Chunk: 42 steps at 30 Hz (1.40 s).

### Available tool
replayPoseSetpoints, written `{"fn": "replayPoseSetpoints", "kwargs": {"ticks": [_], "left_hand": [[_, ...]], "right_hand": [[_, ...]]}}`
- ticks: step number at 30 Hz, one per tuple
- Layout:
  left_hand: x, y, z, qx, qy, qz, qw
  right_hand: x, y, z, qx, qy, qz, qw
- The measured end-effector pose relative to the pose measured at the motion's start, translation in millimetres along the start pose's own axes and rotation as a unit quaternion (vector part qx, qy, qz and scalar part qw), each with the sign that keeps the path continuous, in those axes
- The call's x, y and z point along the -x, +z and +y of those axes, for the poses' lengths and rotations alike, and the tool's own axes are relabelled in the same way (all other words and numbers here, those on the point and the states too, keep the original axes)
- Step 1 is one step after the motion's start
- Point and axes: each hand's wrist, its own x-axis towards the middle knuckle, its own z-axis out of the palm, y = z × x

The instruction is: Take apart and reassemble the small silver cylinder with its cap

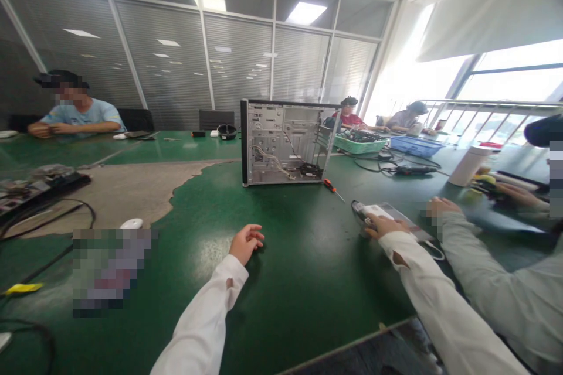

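Note:
My left hand (247,243) rests on the green table with its fingers loosely bent and apart, holding nothing. To the right, my right hand (387,225) is closed around a small dark grey object (358,211), whose kind I cannot make out. Just behind that hand lies a flat silver-white item (398,214), with a white cable (435,251) beside it. In front of me an open computer case (288,140) stands upright, its side panel off and loose wires inside. A screwdriver (333,187) with an orange-and-black handle lies at the case's lower right corner.
A green basket (359,145) and a blue basket (416,146) stand at the back right, near black cables (396,169). A white bottle (470,165) and a co-worker's sleeve (484,258) are at right. Electronic parts (41,187) lie at left by a torn table covering (127,190).

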Motion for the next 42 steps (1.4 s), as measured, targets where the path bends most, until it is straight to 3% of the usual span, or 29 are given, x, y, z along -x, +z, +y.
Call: {"fn": "replayPoseSetpoints", "kwargs": {"ticks": [6, 11, 14, 18, 23, 27, 30, 34, 38, 42], "left_hand": [[0, 0.6, 0, 0.002, 0.000, 0.001, 1.000], [0, 0.6, 0, 0.006, 0.000, 0.001, 1.000], [0, 0.4, -1, 0.001, 0.001, 0.001, 1.000], [0, 0.9, -3, -0.003, 0.002, 0.003, 1.000], [0, 0.5, -5, -0.038, 0.016, 0.008, 0.999], [2, -0.5, -6, -0.102, 0.076, 0.015, 0.992], [3, -0.5, -5, -0.137, 0.121, 0.016, 0.983], [2, -0.9, -8, -0.185, 0.147, 0.049, 0.971], [-3, -2.2, -13, -0.251, 0.163, 0.061, 0.952], [-7, -2.6, -17, -0.282, 0.168, 0.067, 0.942]], "right_hand": [[-10, 4, -1, 0.009, -0.003, -0.023, 1.000], [-11, 5, 1, 0.013, -0.050, 0.005, 0.999], [-6, 3, -10, -0.013, -0.082, 0.029, 0.996], [10, 3, -58, -0.149, -0.158, 0.086, 0.972], [29, -6, -149, -0.293, -0.260, 0.082, 0.916], [31, -17, -211, -0.345, -0.322, 0.064, 0.879], [27, -15, -245, -0.374, -0.337, 0.082, 0.860], [24, 3, -265, -0.449, -0.324, 0.105, 0.826], [27, 12, -261, -0.495, -0.356, 0.100, 0.786], [33, 4, -253, -0.501, -0.380, 0.091, 0.772]]}}
